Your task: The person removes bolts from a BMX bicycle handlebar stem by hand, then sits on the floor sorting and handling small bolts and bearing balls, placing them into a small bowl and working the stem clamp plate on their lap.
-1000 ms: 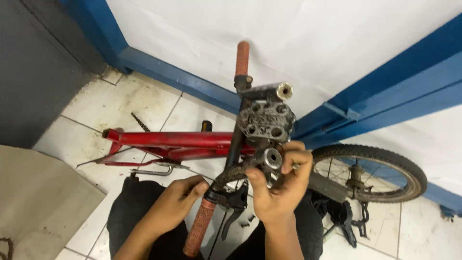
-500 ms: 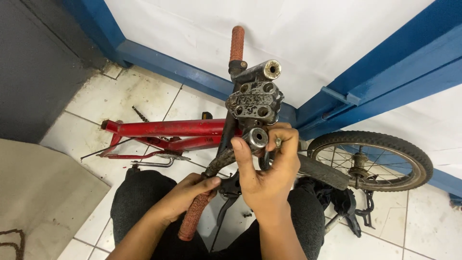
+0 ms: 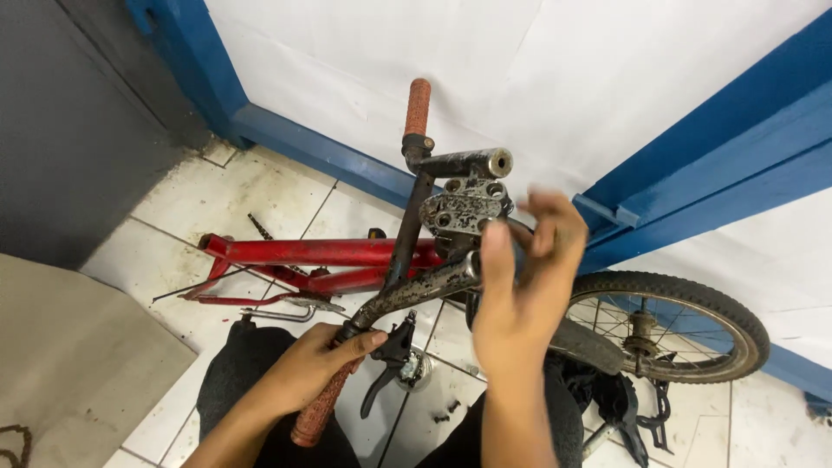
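View looks down on a person's two hands working at a bike w/ a red frame (image 3: 321, 253) lying on white floor tiles (image 3: 217, 204).

Centre of frame: the handlebar (image 3: 407, 290), dark and rusty, runs on a slant from an orange-red grip at lower left up to a second orange-red grip (image 3: 418, 106) at top centre. A scuffed metal stem clamp (image 3: 464, 206) w/ bolt holes sits on the bar just above centre.

Left hand (image 3: 312, 368), lower centre-left, is wrapped around the near grip (image 3: 314, 414), fingers closed on it. A black brake lever (image 3: 387, 364) hangs just right of that hand.

Right hand (image 3: 520, 290), centre-right, is raised beside the clamp, palm toward the camera, fingers spread and blurred; thumb lies close against the bar just below the clamp. It holds nothing. Can't tell if fingertips touch the clamp.

Right side: a spoked wheel (image 3: 672, 325) w/ black tyre lies flat, near the right hand's wrist. Behind, upper part of frame: white wall w/ blue trim (image 3: 329, 156). Far left: grey panel (image 3: 78, 121).
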